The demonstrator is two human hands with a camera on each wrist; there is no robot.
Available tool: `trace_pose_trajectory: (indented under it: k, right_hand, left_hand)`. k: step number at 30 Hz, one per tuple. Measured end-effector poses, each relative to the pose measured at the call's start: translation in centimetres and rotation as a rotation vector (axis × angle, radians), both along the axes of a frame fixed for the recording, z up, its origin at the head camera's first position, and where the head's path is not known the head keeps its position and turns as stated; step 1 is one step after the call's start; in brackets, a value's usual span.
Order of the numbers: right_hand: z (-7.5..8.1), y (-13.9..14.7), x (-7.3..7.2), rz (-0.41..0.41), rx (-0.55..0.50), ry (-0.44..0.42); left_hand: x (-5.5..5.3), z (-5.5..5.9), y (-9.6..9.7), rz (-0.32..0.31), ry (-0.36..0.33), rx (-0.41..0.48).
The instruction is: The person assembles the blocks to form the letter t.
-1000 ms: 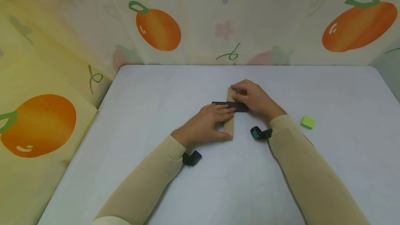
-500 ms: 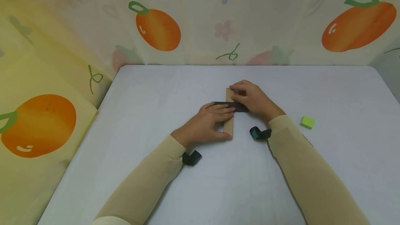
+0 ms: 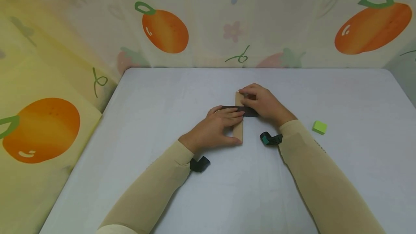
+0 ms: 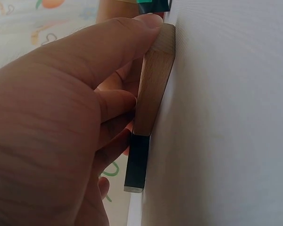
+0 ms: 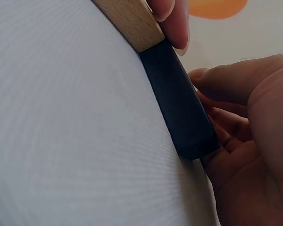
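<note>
A black rectangular bar (image 3: 251,112) lies crosswise on the white tabletop. Light wood shows on both sides of it: a near wooden block (image 3: 238,133) and a far wooden piece (image 3: 238,98). My left hand (image 3: 216,130) lies over the bar's left part with fingers extended, its thumb at the near block's front end. In the left wrist view the wooden block (image 4: 153,92) meets the black bar (image 4: 137,162) end to side. My right hand (image 3: 265,104) holds the far wooden piece between bent fingers and thumb, thumb close to the bar. Fingers hide part of the joint.
A small lime-green block (image 3: 320,127) sits on the tabletop (image 3: 357,147) right of the right forearm. Black wrist cameras jut from both sleeves, low over the table. A fruit-patterned curtain (image 3: 208,21) hangs along the back and left edges.
The far wooden piece and my right hand have shifted very slightly left and nearer since a second ago. My left hand has barely moved.
</note>
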State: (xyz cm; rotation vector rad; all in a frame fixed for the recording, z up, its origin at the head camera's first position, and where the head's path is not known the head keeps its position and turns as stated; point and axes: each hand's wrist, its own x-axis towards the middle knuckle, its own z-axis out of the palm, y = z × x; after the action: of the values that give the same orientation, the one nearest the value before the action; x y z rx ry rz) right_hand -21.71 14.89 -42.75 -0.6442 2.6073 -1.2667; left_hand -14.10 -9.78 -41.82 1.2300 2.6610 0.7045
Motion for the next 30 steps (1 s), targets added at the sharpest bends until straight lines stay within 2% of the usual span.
trace_pose_trajectory:
  k: [9, 15, 20, 26, 30]
  right_hand:
    - [-0.3, 0.2, 0.1, -0.015, -0.036, -0.009]
    - [0.1, 0.5, 0.5, -0.044, -0.074, -0.018]
    - [1.0, 0.6, 0.6, -0.062, -0.066, -0.001]
    - [2.6, 0.9, 0.6, -0.115, -0.105, 0.04]
    - [3.7, 1.1, 0.7, -0.12, -0.118, 0.09]
  left_hand:
    - [-0.2, -0.2, 0.1, -0.012, -0.011, -0.005]
    - [-0.3, -0.3, 0.1, -0.019, -0.002, -0.002]
    - [-0.4, -0.4, -0.1, -0.002, 0.011, 0.006]
    - [-0.5, -0.2, -0.2, 0.083, 0.024, 0.026]
    - [-0.6, -0.3, -0.2, 0.083, 0.021, 0.019]
